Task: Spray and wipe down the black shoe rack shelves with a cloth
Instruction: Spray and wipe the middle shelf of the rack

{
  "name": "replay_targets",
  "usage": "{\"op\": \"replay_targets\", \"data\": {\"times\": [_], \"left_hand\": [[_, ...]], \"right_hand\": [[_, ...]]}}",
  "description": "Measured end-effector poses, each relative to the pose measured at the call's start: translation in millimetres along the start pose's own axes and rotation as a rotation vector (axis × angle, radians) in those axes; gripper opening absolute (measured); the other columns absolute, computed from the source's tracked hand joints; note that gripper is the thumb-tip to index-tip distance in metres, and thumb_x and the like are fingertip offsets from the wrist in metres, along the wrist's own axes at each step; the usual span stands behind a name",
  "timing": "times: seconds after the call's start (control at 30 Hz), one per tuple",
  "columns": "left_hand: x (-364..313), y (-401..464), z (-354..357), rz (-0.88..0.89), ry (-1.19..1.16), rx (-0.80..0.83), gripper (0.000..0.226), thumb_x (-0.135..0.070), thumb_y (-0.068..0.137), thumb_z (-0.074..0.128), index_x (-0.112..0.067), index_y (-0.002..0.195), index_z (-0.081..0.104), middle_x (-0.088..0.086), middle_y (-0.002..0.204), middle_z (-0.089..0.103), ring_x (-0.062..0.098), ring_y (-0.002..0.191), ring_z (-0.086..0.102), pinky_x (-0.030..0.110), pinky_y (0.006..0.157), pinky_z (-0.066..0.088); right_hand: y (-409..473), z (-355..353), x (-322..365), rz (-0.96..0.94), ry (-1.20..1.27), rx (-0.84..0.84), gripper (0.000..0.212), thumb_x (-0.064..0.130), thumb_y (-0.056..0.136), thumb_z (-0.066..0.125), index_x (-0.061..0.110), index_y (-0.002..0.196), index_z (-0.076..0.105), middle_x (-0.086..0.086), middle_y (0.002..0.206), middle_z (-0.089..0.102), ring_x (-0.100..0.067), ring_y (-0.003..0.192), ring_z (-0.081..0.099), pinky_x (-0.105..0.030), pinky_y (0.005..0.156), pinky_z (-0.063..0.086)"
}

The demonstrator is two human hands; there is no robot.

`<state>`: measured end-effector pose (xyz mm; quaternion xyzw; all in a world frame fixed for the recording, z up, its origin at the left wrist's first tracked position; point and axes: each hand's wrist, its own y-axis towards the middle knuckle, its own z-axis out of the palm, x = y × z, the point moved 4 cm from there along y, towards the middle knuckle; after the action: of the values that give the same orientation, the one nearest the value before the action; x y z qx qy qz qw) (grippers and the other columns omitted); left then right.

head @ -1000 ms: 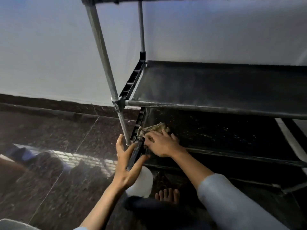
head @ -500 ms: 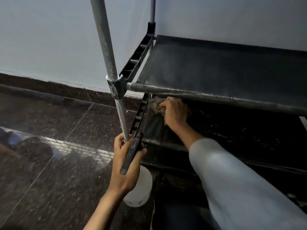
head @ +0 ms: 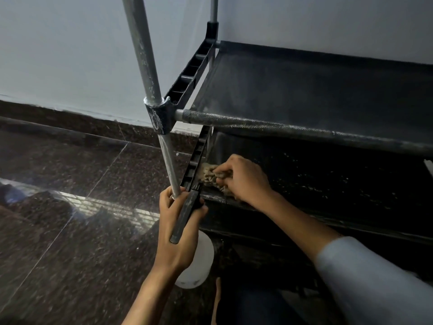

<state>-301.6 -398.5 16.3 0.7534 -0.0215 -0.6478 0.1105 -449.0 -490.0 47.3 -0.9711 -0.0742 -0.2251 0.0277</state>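
Note:
The black shoe rack has a dusty upper shelf [head: 304,90] and a speckled lower shelf [head: 339,181] under it. My right hand [head: 246,179] grips a crumpled tan cloth [head: 208,174] and presses it on the lower shelf, at its left front corner beside the black side bracket. My left hand [head: 173,231] holds a spray bottle by its black top [head: 186,212], right against the rack's grey front pole [head: 143,55]. The bottle's white body [head: 199,266] hangs below my palm.
Dark speckled stone floor [head: 70,231] spreads to the left, with a white wall [head: 58,55] and a dark skirting behind. The upper shelf's front bar [head: 293,130] crosses just above my right hand. A bare foot and a dark trouser leg show at the bottom edge.
My right hand has dragged the cloth from the back left of the lower shelf toward its front edge. My left hand has kept the bottle by the pole.

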Motion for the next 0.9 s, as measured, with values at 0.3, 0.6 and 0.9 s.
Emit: {"op": "replay_targets", "data": {"times": [0.3,0.6,0.9], "left_hand": [[1,1,-1,-0.027,0.013,-0.007,0.035,-0.047,0.073,0.053,-0.016,0.083,0.064,0.0,0.106,0.044,0.002,0.098,0.052,0.006,0.081,0.042],[1,1,-1,-0.047,-0.022,0.016,0.038,-0.047,0.073,0.054,-0.013,0.085,0.064,-0.002,0.109,0.045,-0.001,0.1,0.051,0.005,0.082,0.041],[0,0,-4,-0.044,-0.025,0.033,0.019,-0.048,0.074,0.057,-0.033,0.083,0.065,-0.003,0.109,0.047,0.015,0.104,0.055,0.022,0.086,0.048]], "right_hand": [[96,4,-18,0.241,-0.23,-0.396,0.024,0.015,0.094,0.044,0.014,0.108,0.064,-0.012,0.112,0.064,-0.032,0.107,0.058,-0.035,0.088,0.045],[5,0,5,-0.247,-0.191,0.419,0.039,0.017,0.095,0.053,0.032,0.132,0.053,0.004,0.111,0.042,-0.019,0.093,0.048,-0.032,0.072,0.037],[91,0,-5,0.043,-0.38,-0.182,0.029,0.013,0.092,0.048,0.018,0.118,0.062,-0.011,0.114,0.061,-0.034,0.11,0.055,-0.038,0.088,0.044]]}}
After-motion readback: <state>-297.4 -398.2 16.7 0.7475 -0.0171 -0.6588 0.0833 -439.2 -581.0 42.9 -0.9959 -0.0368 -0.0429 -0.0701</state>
